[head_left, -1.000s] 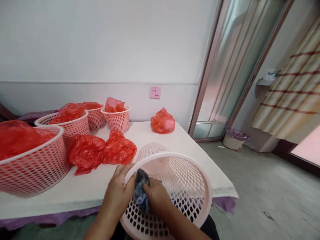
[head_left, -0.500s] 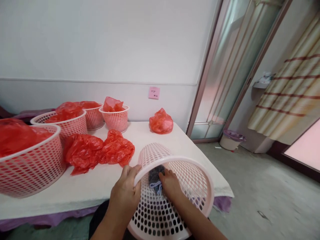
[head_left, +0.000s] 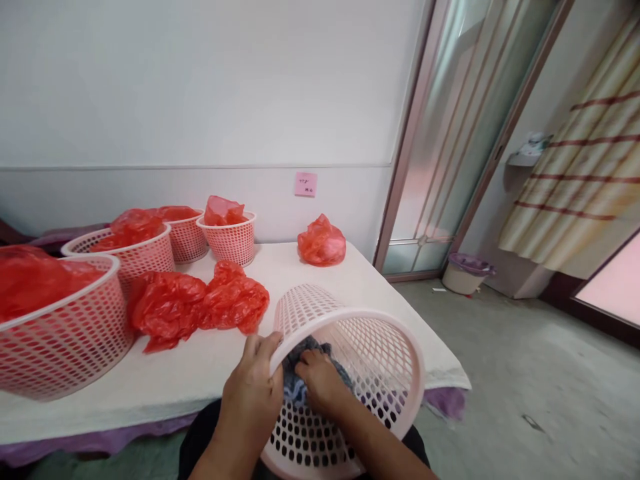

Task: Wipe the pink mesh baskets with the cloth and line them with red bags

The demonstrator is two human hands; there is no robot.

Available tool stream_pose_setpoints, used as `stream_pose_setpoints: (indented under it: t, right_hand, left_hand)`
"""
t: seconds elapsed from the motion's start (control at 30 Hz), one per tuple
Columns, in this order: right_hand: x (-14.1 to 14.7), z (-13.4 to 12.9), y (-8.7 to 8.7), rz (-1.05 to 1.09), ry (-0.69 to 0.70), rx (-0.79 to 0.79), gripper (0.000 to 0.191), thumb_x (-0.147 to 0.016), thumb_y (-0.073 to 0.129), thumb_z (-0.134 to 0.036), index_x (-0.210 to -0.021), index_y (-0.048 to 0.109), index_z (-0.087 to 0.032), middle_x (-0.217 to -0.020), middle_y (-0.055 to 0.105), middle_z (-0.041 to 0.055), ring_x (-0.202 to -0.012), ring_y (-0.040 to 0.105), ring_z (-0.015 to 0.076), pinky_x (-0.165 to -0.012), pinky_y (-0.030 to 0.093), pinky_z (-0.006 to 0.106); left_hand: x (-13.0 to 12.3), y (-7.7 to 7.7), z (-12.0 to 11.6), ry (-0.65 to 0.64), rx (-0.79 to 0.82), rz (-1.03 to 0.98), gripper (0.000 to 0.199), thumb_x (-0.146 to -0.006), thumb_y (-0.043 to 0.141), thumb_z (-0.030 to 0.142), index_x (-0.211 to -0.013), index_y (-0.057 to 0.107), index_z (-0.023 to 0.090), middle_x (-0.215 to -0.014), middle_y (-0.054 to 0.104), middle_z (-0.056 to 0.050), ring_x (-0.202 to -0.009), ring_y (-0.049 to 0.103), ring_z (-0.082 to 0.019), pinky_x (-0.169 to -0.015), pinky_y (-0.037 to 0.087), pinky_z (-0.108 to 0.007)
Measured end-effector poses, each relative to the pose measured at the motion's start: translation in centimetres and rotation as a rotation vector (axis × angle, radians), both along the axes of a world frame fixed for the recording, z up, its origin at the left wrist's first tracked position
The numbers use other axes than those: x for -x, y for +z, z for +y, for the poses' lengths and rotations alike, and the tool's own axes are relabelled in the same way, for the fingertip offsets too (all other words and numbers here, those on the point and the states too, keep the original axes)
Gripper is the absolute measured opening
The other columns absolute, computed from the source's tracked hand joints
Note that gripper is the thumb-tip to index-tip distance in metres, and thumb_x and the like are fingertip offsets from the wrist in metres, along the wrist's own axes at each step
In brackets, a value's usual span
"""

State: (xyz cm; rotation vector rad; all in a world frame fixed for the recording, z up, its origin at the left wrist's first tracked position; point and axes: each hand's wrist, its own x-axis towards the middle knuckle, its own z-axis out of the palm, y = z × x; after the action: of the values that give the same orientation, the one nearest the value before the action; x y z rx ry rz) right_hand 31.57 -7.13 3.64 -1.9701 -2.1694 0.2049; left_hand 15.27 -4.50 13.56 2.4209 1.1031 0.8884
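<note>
A: While the left hand [head_left: 254, 387] clamps the basket's rim [head_left: 418, 380], where's the cloth [head_left: 294, 385]?
B: Head view: inside, under the right hand [head_left: 323, 381], which just shifted left. Gripped or pressed, can't tell.
A: Meaning?
B: Wiping's apparently underway.

The table [head_left: 165, 373] bears 2 crumpled bags [head_left: 173, 308]; 4 baskets [head_left: 75, 333] stand left of and behind them, 1 bundle [head_left: 323, 241] behind-right.

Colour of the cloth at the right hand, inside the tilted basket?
The cloth is mottled dark blue-grey with a lighter blue edge; head view.
</note>
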Motion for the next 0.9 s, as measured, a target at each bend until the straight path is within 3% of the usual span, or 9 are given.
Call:
stream_pose_setpoints:
  t: [0.13,0.27,0.33,0.43,0.47,0.57,0.67,0.8,0.9]
  right_hand:
    - [-2.7,-3.6,2.0,-0.113,0.122,0.041,0.014,-0.076,0.055,-0.016,-0.078,0.069,-0.016,-0.089,0.064,0.0116,-0.090,0.056,0.0271,-0.086,0.040,0.044]
    - [-3.8,-7.1,5.1,-0.210,0.041,0.105,0.016,-0.078,0.052,-0.013,-0.075,0.067,-0.018,-0.085,0.065,0.0099,-0.086,0.057,0.0258,-0.081,0.040,0.042]
    - [-2.7,-8.2,5.4,-0.129,0.005,0.150,0.013,-0.077,0.054,-0.013,-0.077,0.066,-0.019,-0.089,0.065,0.0085,-0.086,0.057,0.0247,-0.080,0.041,0.039]
    - [0.0,-9.0,3.6,0.131,0.096,0.179,0.005,-0.078,0.060,-0.023,-0.075,0.064,-0.020,-0.094,0.066,0.0065,-0.086,0.057,0.0216,-0.082,0.041,0.036]
    - [0.9,-9.1,2.8,0.268,0.127,0.149,0.011,-0.079,0.061,-0.027,-0.071,0.063,-0.020,-0.093,0.066,0.0057,-0.085,0.057,0.0204,-0.083,0.041,0.035]
    - [2.4,-9.1,1.6,0.847,0.100,-0.004,0.022,-0.078,0.063,-0.039,-0.065,0.061,-0.021,-0.083,0.066,0.0036,-0.079,0.058,0.0184,-0.080,0.043,0.033]
    - [2.0,-8.1,3.1,1.355,-0.158,-0.181,0.021,-0.084,0.055,-0.040,-0.082,0.065,-0.022,-0.088,0.069,0.0038,-0.082,0.062,0.0183,-0.079,0.048,0.033]
    - [0.0,-4.7,5.2,1.942,-0.691,-0.431,0.027,-0.074,0.063,-0.036,-0.094,0.063,-0.018,-0.088,0.071,0.0064,-0.078,0.067,0.0217,-0.073,0.053,0.036]
    - [-1.4,-0.9,4.3,2.063,-0.908,-0.559,0.027,-0.073,0.060,-0.031,-0.096,0.060,-0.017,-0.077,0.071,0.0045,-0.069,0.069,0.0224,-0.065,0.056,0.036]
  left_hand:
    - [0.5,0.2,1.5,0.025,-0.005,-0.031,0.035,-0.087,0.037,0.019,-0.118,0.053,0.016,-0.103,0.053,-0.009,-0.103,0.059,-0.028,-0.095,0.045,-0.049]
    - [0.6,0.2,2.7,0.045,0.008,-0.085,0.033,-0.087,0.039,0.021,-0.115,0.056,0.017,-0.102,0.055,-0.009,-0.104,0.059,-0.028,-0.096,0.044,-0.048]
    - [0.5,0.1,3.3,0.045,0.010,-0.112,0.032,-0.087,0.039,0.022,-0.113,0.058,0.017,-0.101,0.056,-0.009,-0.103,0.059,-0.027,-0.096,0.044,-0.047]
    - [0.6,0.2,4.1,0.052,0.021,-0.161,0.031,-0.087,0.040,0.026,-0.109,0.060,0.016,-0.101,0.058,-0.010,-0.103,0.058,-0.027,-0.095,0.044,-0.045]
    - [0.7,0.3,4.3,0.054,0.034,-0.179,0.031,-0.088,0.041,0.027,-0.108,0.061,0.016,-0.100,0.059,-0.010,-0.102,0.058,-0.026,-0.095,0.044,-0.045]
    - [1.0,0.5,4.5,0.062,0.091,-0.236,0.031,-0.089,0.042,0.031,-0.106,0.061,0.015,-0.100,0.061,-0.010,-0.100,0.057,-0.025,-0.095,0.043,-0.044]
    - [1.2,0.2,3.9,0.085,0.136,-0.270,0.031,-0.089,0.042,0.035,-0.105,0.060,0.016,-0.102,0.061,-0.010,-0.102,0.056,-0.026,-0.096,0.042,-0.045]
    - [1.5,-1.0,2.5,0.084,0.191,-0.298,0.037,-0.090,0.042,0.041,-0.112,0.057,0.016,-0.104,0.058,-0.010,-0.105,0.055,-0.026,-0.098,0.040,-0.046]
    - [1.5,-1.8,1.5,0.058,0.235,-0.315,0.038,-0.091,0.040,0.041,-0.117,0.054,0.018,-0.107,0.056,-0.009,-0.109,0.053,-0.026,-0.100,0.039,-0.047]
